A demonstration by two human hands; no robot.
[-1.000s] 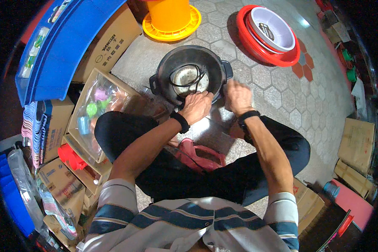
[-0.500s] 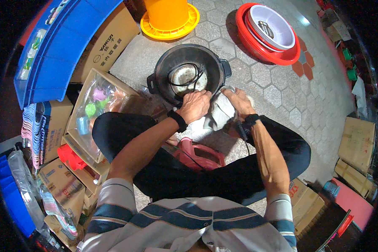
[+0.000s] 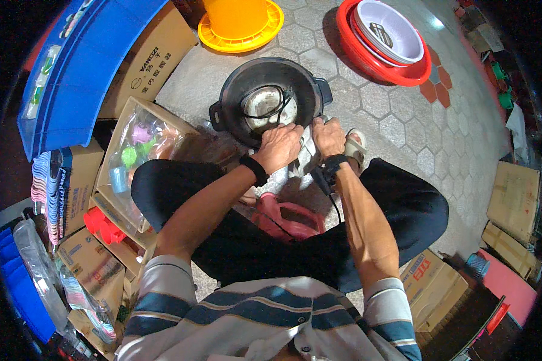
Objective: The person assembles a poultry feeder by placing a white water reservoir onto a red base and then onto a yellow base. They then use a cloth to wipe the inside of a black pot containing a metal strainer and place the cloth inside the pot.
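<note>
The round black pot (image 3: 305,103), its handle-to-handle axis crosswise, stood on the grey tiled floor (image 3: 397,129) just ahead, the left hand (image 3: 280,147) nearer with its grip curled over the rim, the right hand (image 3: 329,138) pinching crumpled white cloth (image 3: 308,153).

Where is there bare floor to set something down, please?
Bare tiles lie between the red basin and right knee, with a smaller patch between that basin and the yellow container. Cardboard boxes crowd the left; the left hand and right hand crowd close to the black pot.
</note>
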